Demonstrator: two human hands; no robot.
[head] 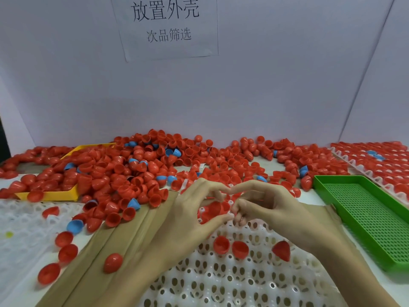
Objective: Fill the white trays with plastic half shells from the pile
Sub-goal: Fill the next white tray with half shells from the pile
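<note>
The white tray (243,282) lies nearest, with three red shells (240,249) seated in its upper cells. Above its far edge the left hand (194,209) and right hand (267,204) meet fingertip to fingertip, fingers curled around a red shell (213,208); which hand grips it cannot be told. The pile (141,171) spreads behind, between a yellow tray (55,194) and a green tray (365,209).

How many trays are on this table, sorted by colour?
White trays: 3 (front, left, far right)
Yellow tray: 1
Green tray: 1
Total: 5
</note>
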